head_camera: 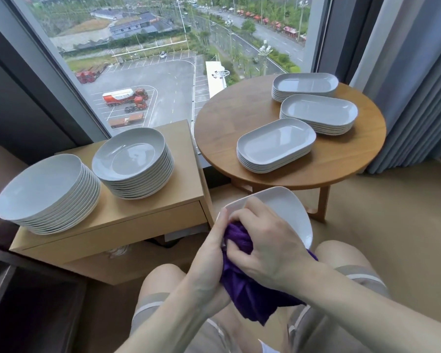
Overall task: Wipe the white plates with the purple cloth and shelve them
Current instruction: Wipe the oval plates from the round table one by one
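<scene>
Low in the frame, right of centre, a white plate (285,212) is held over the person's lap: the left hand (214,240) grips its near-left rim while the right hand (262,240), fingers curled, presses a bunched purple cloth (250,291) into its face. It looks like glazed ceramic, so probably stiff, fairly heavy, slick and breakable, and best held firmly by the rim with a thumb on top. The hands and cloth hide the plate's near half and any dirt on it, and no shelf for putting it away can be made out.
</scene>
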A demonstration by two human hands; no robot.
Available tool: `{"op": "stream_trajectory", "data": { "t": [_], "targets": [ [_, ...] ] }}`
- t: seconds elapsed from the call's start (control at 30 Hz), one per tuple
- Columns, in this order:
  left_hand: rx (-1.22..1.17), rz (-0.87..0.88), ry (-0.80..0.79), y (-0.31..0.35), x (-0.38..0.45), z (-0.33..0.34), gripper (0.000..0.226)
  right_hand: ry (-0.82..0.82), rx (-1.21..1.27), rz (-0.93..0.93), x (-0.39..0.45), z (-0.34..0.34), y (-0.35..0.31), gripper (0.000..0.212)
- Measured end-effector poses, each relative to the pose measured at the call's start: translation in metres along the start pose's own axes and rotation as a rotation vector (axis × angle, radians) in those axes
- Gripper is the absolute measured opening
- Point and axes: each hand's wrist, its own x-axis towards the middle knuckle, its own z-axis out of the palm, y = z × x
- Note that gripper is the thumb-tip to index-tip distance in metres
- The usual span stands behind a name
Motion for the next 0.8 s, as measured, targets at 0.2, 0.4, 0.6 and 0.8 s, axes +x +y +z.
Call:
{"op": "stream_trajectory", "data": {
  "t": [0.2, 0.4, 0.6, 0.8],
  "targets": [
    [-0.033, 0.059, 0.039, -0.008, 0.000, 0.006, 0.047, 0.109, -0.086, 0.111, 0.011, -0.009, 0.024, 0.032],
    [0.061, 0.064, -0.030, 0.006, -0.008, -0.004, 0.058, 0.079, -0.173, 0.244, 0.024, -0.025, 0.055, 0.026],
    [0.081, 0.147, 0.023, 0.026, 0.000, 0.014, 0.053, 0.082, -0.176, 0.399, 0.033, -0.048, 0.078, 0.028],
    [0.150, 0.213, 0.035, 0.049, 0.037, 0.043, 0.050, 0.199, -0.081, 0.528, 0.038, -0.074, 0.099, 0.021]
  ]
}}
